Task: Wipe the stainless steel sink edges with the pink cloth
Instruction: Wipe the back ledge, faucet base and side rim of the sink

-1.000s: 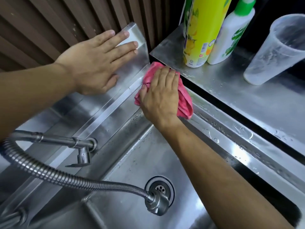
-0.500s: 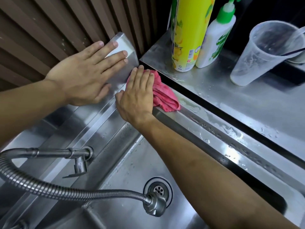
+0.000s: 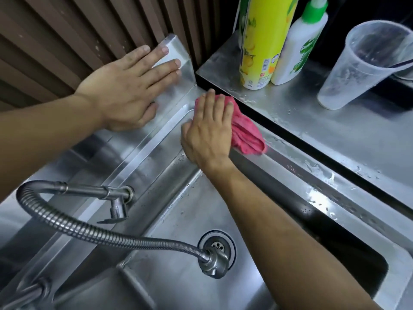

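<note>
My right hand (image 3: 207, 128) presses flat on the pink cloth (image 3: 245, 135), which lies bunched on the far corner of the stainless steel sink rim (image 3: 297, 173). Part of the cloth sticks out to the right of my fingers. My left hand (image 3: 131, 90) rests flat, fingers spread, on the raised steel backsplash (image 3: 178, 48) at the left, holding nothing. Water drops sit on the right rim.
A flexible metal faucet hose (image 3: 100, 233) arcs over the basin, with its head (image 3: 214, 262) near the drain (image 3: 218, 245). On the steel counter (image 3: 335, 135) at the right stand a yellow spray can (image 3: 261, 41), a white bottle with a green cap (image 3: 301, 43) and a clear plastic cup (image 3: 362, 63).
My right hand slid the pink cloth left along the rim into the corner by the backsplash, then slightly back. My left hand stayed flat on the backsplash.
</note>
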`<state>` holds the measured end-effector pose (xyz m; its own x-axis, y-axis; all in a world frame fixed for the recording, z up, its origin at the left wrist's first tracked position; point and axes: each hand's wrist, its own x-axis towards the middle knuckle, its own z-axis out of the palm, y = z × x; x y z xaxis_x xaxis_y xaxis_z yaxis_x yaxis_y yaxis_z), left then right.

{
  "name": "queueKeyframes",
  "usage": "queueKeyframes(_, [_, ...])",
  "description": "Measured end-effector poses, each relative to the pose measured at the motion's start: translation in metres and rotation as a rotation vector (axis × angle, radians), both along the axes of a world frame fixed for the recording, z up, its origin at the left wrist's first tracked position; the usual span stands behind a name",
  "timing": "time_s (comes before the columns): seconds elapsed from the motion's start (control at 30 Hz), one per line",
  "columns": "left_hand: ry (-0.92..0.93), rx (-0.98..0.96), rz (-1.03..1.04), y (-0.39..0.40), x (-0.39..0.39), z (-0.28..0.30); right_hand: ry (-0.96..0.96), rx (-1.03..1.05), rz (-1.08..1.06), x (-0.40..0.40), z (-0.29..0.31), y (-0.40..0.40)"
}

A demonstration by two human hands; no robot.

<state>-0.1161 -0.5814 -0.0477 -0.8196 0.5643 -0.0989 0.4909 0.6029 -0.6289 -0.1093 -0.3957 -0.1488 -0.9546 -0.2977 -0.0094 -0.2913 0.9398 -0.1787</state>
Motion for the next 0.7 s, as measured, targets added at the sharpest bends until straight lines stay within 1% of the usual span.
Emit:
queueKeyframes(0.1, [0.003, -0.071, -0.001, -0.003, -0.001, -0.001, -0.020, -0.006, 0.037, -0.001, -0.002, -0.029])
queueKeyframes(0.23, [0.003, -0.100, 0.003, -0.001, -0.003, 0.000, -0.063, -0.157, 0.118, 0.045, 0.000, -0.054])
queueKeyframes(0.27, [0.001, -0.101, 0.007, -0.001, -0.002, 0.001, -0.092, -0.176, 0.188, 0.065, 0.000, -0.058])
queueKeyframes(0.37, [-0.015, -0.065, 0.021, 0.001, -0.002, 0.002, -0.142, -0.205, 0.524, 0.118, -0.005, -0.057])
queueKeyframes(0.4, [-0.024, -0.046, 0.025, 0.002, -0.002, 0.003, -0.122, -0.241, 0.599, 0.120, -0.009, -0.052])
queueKeyframes(0.47, [-0.034, -0.018, 0.030, 0.004, -0.001, 0.005, -0.039, -0.293, 0.748, 0.099, -0.016, -0.039])
queueKeyframes(0.53, [-0.045, -0.008, 0.033, 0.005, 0.000, 0.006, 0.017, -0.214, 0.884, 0.067, -0.022, -0.025])
queueKeyframes(0.57, [-0.048, -0.005, 0.035, 0.005, 0.000, 0.006, 0.049, -0.173, 0.890, 0.052, -0.021, -0.017])
queueKeyframes(0.6, [-0.049, -0.002, 0.036, 0.005, 0.000, 0.006, 0.088, -0.153, 0.841, 0.038, -0.020, -0.010])
queueKeyframes(0.67, [-0.048, 0.003, 0.034, 0.005, 0.000, 0.006, 0.146, -0.107, 0.647, 0.015, -0.019, 0.000])
queueKeyframes(0.7, [-0.046, 0.002, 0.036, 0.005, 0.000, 0.006, 0.132, -0.075, 0.516, 0.005, -0.018, 0.003])
